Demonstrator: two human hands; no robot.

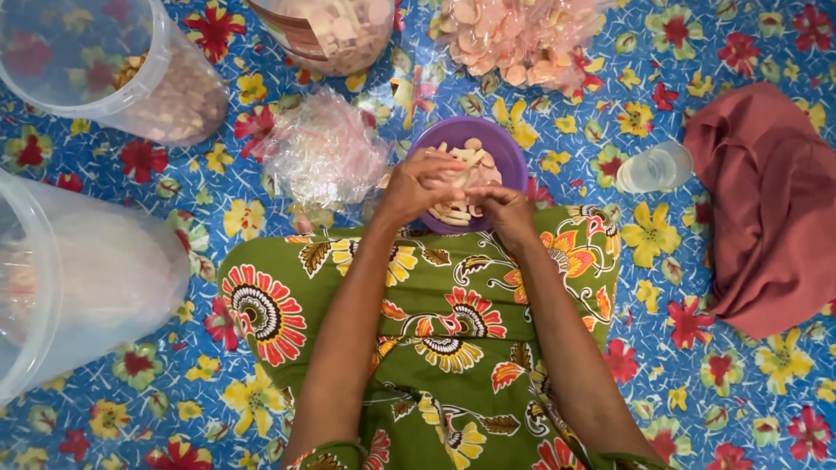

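Both hands are working over the bowl (509,157) at twelve o'clock: left hand (416,184) and right hand (503,211) are pinching chips (470,158). Thin chips could be snapping under hard pinching.

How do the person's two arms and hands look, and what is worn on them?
Both forearms are bare from the hands nearly to the bottom edge of the picture. The left hand and the right hand wear no gloves; I see no ring, bracelet or watch. Near the elbows, short sleeve edges appear: green cloth with red, orange and yellow flowers, like the cloth over the lap.
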